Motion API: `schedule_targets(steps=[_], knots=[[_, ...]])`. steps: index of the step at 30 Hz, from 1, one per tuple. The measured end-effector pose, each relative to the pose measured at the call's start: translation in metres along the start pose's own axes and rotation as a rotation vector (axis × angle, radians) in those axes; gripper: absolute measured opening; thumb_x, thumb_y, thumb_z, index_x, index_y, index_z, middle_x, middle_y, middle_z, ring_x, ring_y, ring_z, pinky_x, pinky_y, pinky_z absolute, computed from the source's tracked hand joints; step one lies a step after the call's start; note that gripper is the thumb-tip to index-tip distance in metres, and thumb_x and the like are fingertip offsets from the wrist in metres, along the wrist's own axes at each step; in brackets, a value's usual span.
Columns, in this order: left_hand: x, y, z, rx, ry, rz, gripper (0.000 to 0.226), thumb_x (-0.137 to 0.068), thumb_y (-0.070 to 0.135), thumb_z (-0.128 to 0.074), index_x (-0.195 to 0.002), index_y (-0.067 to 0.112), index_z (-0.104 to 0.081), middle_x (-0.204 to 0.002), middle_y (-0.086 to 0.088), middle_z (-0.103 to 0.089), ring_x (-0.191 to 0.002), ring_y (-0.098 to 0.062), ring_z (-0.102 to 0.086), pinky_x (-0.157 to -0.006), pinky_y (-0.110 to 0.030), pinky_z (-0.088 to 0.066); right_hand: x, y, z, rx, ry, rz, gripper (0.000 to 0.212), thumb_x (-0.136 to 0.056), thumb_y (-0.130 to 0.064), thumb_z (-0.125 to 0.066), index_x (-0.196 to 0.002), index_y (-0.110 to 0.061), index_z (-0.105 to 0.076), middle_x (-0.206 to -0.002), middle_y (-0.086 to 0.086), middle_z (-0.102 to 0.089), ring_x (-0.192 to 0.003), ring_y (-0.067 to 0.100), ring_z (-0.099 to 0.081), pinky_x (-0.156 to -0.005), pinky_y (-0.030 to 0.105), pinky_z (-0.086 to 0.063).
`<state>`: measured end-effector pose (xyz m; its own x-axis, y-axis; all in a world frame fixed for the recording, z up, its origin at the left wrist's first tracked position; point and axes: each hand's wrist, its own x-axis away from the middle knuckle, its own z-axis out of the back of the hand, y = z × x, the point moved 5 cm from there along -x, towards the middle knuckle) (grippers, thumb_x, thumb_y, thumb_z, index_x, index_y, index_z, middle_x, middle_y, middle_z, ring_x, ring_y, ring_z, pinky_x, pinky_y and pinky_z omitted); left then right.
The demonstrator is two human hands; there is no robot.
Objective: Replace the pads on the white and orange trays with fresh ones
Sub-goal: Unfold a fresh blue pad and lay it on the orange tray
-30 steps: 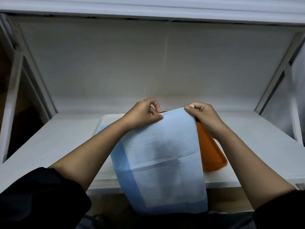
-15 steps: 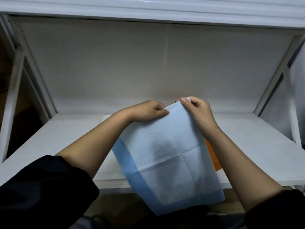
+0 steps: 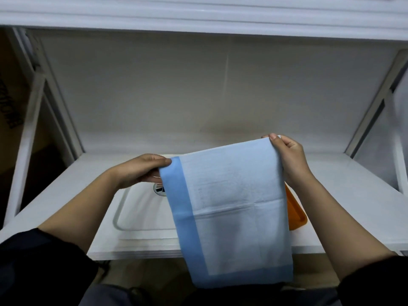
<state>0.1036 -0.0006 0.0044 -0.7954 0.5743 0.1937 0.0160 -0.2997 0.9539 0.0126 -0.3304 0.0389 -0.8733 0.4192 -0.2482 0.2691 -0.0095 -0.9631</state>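
Note:
A light blue pad (image 3: 231, 208) with a darker blue border hangs in the air in front of me, still creased from folding. My left hand (image 3: 141, 171) pinches its top left corner and my right hand (image 3: 289, 157) pinches its top right corner, held higher. Below on the shelf lies the white tray (image 3: 141, 215), bare, with a round dark logo at its far side. To its right, the pad covers most of the orange tray (image 3: 294, 215); only its right edge shows.
Both trays sit near the front edge of a white shelf (image 3: 344, 206) inside a white rack. Slanted white frame posts (image 3: 373, 107) stand at both sides, and another shelf (image 3: 198, 16) runs overhead. A brown cardboard box (image 3: 11, 102) is at the far left.
My hands have moved apart, spreading the pad's top edge wider; the left hand went left and lower. The white tray is now uncovered and bare.

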Motion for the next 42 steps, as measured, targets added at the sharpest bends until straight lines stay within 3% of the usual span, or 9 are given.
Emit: schedule_targets(steps=[3, 7, 14, 17, 20, 26, 32, 37, 42], knots=[[-0.006, -0.02, -0.021, 0.311, -0.042, -0.015, 0.077, -0.056, 0.04, -0.088, -0.121, 0.009, -0.061, -0.119, -0.011, -0.066, -0.104, -0.021, -0.066, -0.081, -0.03, -0.057, 0.002, -0.001, 0.002, -0.069, -0.005, 0.015, 0.018, -0.094, -0.025, -0.057, -0.087, -0.012, -0.067, -0.085, 0.008, -0.061, -0.078, 0.019, -0.056, -0.07, 0.029, -0.045], [-0.017, -0.041, -0.053, 0.442, -0.036, -0.035, 0.086, -0.05, 0.034, -0.091, -0.126, 0.01, -0.056, -0.123, -0.01, -0.065, -0.112, -0.026, -0.063, -0.087, -0.034, -0.056, 0.002, -0.006, 0.006, -0.087, 0.004, 0.038, 0.018, -0.095, -0.022, -0.054, -0.087, -0.012, -0.066, -0.081, 0.001, -0.065, -0.072, 0.012, -0.061, -0.067, 0.024, -0.05], [-0.033, -0.031, -0.053, 0.462, 0.254, -0.092, 0.025, -0.09, 0.021, -0.06, -0.111, 0.009, -0.065, -0.111, -0.008, -0.07, -0.094, -0.018, -0.07, -0.076, -0.027, -0.055, -0.012, -0.005, 0.033, -0.008, 0.044, 0.018, 0.033, -0.1, -0.035, -0.042, -0.106, -0.017, -0.069, -0.086, 0.0, -0.07, -0.076, 0.009, -0.065, -0.069, 0.022, -0.051], [-0.04, -0.017, -0.052, 0.45, 0.375, -0.088, 0.017, -0.09, 0.021, -0.063, -0.102, 0.011, -0.067, -0.094, -0.003, -0.074, -0.078, -0.015, -0.072, -0.064, -0.023, -0.055, -0.009, 0.036, 0.046, 0.019, -0.236, -0.16, 0.046, -0.089, -0.052, -0.055, -0.12, -0.02, -0.062, -0.083, -0.003, -0.061, -0.078, 0.014, -0.058, -0.079, 0.034, -0.045], [-0.048, -0.017, -0.056, 0.414, 0.414, -0.059, 0.012, -0.089, 0.021, -0.064, -0.096, 0.011, -0.067, -0.086, -0.003, -0.074, -0.073, -0.017, -0.071, -0.065, -0.026, -0.057, 0.021, 0.103, 0.047, 0.212, -0.438, -0.458, 0.047, -0.082, -0.03, -0.072, -0.124, -0.016, -0.059, -0.114, -0.001, -0.069, -0.104, 0.017, -0.066, -0.092, 0.038, -0.051], [-0.062, -0.026, -0.051, 0.219, 0.529, -0.012, 0.009, -0.09, 0.024, -0.063, -0.091, 0.015, -0.063, -0.093, -0.001, -0.067, -0.077, -0.016, -0.063, -0.068, -0.029, -0.05, 0.01, 0.109, 0.052, 0.278, -0.155, -0.349, 0.02, -0.091, -0.022, -0.062, -0.106, -0.01, -0.066, -0.105, 0.002, -0.07, -0.092, 0.015, -0.068, -0.08, 0.03, -0.055], [-0.099, -0.034, -0.057, 0.152, 0.53, 0.014, 0.015, -0.094, 0.022, -0.056, -0.092, 0.008, -0.061, -0.093, -0.006, -0.064, -0.084, -0.023, -0.061, -0.079, -0.033, -0.05, -0.026, 0.116, 0.067, 0.538, -0.107, -0.245, 0.026, -0.096, -0.019, -0.046, -0.103, 0.003, -0.059, -0.105, 0.02, -0.065, -0.086, 0.025, -0.061, -0.077, 0.037, -0.048], [-0.147, -0.051, -0.064, 0.05, 0.502, 0.087, 0.023, -0.095, 0.025, -0.051, -0.08, 0.009, -0.058, -0.095, -0.013, -0.062, -0.085, -0.026, -0.056, -0.077, -0.035, -0.046, -0.06, 0.141, 0.086, 0.643, 0.004, -0.226, 0.022, -0.093, -0.014, -0.045, -0.101, -0.004, -0.062, -0.103, 0.014, -0.065, -0.095, 0.032, -0.061, -0.088, 0.044, -0.048], [-0.179, -0.067, -0.082, 0.334, 0.37, 0.257, 0.029, -0.097, 0.034, -0.048, -0.104, 0.009, -0.06, -0.095, -0.01, -0.065, -0.083, -0.026, -0.061, -0.078, -0.036, -0.05, -0.082, 0.172, 0.101, 0.65, 0.19, -0.261, 0.016, -0.09, -0.008, -0.047, -0.091, -0.008, -0.062, -0.092, 0.01, -0.063, -0.09, 0.03, -0.058, -0.076, 0.034, -0.042]])
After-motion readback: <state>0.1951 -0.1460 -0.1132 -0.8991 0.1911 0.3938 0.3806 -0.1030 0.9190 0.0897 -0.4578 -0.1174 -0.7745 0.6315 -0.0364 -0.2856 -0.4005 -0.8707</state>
